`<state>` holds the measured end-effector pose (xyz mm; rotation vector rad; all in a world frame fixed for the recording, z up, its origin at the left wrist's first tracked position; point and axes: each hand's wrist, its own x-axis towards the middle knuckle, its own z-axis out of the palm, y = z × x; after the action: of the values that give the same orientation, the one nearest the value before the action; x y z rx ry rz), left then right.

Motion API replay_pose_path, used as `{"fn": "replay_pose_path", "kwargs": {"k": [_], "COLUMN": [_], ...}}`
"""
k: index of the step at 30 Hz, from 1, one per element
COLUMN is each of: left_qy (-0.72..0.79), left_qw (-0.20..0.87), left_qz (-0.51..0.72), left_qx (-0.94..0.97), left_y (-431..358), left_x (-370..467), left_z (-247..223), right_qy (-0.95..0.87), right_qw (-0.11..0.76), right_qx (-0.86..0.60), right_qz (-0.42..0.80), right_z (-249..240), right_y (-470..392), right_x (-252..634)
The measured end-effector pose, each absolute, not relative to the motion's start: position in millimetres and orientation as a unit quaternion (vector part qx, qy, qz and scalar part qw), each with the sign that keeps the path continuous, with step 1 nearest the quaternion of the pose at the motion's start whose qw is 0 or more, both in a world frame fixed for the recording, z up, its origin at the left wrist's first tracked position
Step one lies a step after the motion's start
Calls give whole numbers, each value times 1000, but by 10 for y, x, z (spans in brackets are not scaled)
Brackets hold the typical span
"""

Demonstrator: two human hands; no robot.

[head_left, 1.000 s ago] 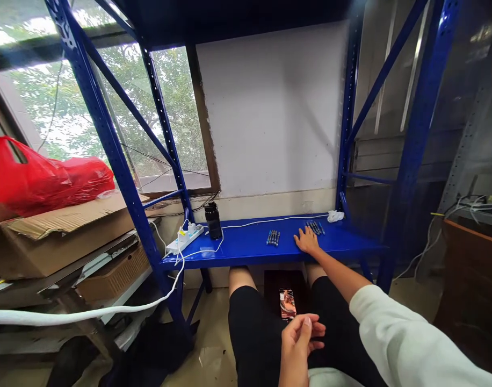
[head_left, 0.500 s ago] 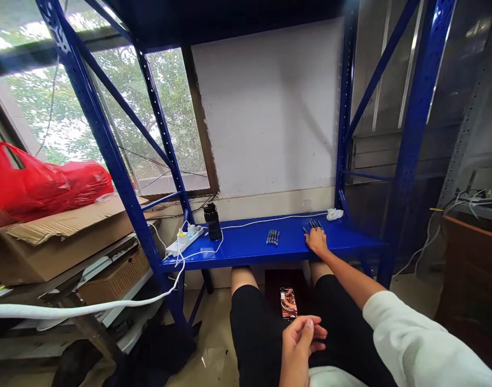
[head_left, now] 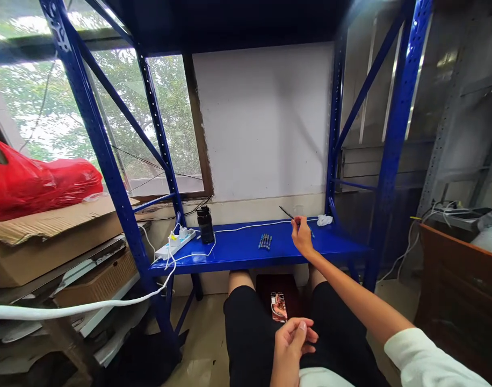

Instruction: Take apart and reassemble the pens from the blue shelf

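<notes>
Over the right part of the blue table, my right hand is raised with its fingers closed on a slim dark pen. The pen sticks out up and to the left. Behind that hand a bit of another blue-tipped pen shows, mostly hidden. A row of several dark pens with blue ends lies side by side on the table, left of my right hand. Above my lap, my left hand is loosely curled, fingers slightly apart, with nothing visible in it.
A black bottle and a white power strip stand at the table's left, with a white cable running off left. A crumpled white bundle lies at the back right. Below sits a small printed packet. Blue posts flank the table.
My right hand has lifted from the pens at the right and moved left, now with a pen in it. The left hand stays curled over my lap. The view has shifted slightly.
</notes>
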<state>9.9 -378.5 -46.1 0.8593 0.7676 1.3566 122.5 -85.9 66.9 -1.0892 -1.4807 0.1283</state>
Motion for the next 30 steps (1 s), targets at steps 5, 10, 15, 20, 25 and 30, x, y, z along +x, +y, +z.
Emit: {"fn": "replay_pose_path", "kwargs": {"k": [5, 10, 15, 20, 25, 30], "left_qy": [341, 378, 333, 288, 284, 284], "left_qw": [622, 577, 566, 580, 583, 569], "left_qz": [597, 646, 724, 725, 708, 724], "left_qx": [376, 326, 209, 234, 279, 270], "left_y": [-3753, -3693, -3686, -3776, -3821, -3766], "left_x": [150, 126, 49, 43, 97, 84], "left_z": [-441, -462, -398, -274, -190, -192], "right_qy": [-622, -607, -467, -520, -513, -560], "right_qw": [662, 671, 593, 450, 438, 437], "right_qx": [-402, -355, -293, -284, -290, -294], "right_qz": [111, 235, 586, 668, 679, 639], "right_z": [981, 711, -11, -543, -656, -626], "right_y": [-1339, -2236, -3220, -3581, -3511, -3466], "right_x": [1080, 919, 849, 989, 1128, 1155]}}
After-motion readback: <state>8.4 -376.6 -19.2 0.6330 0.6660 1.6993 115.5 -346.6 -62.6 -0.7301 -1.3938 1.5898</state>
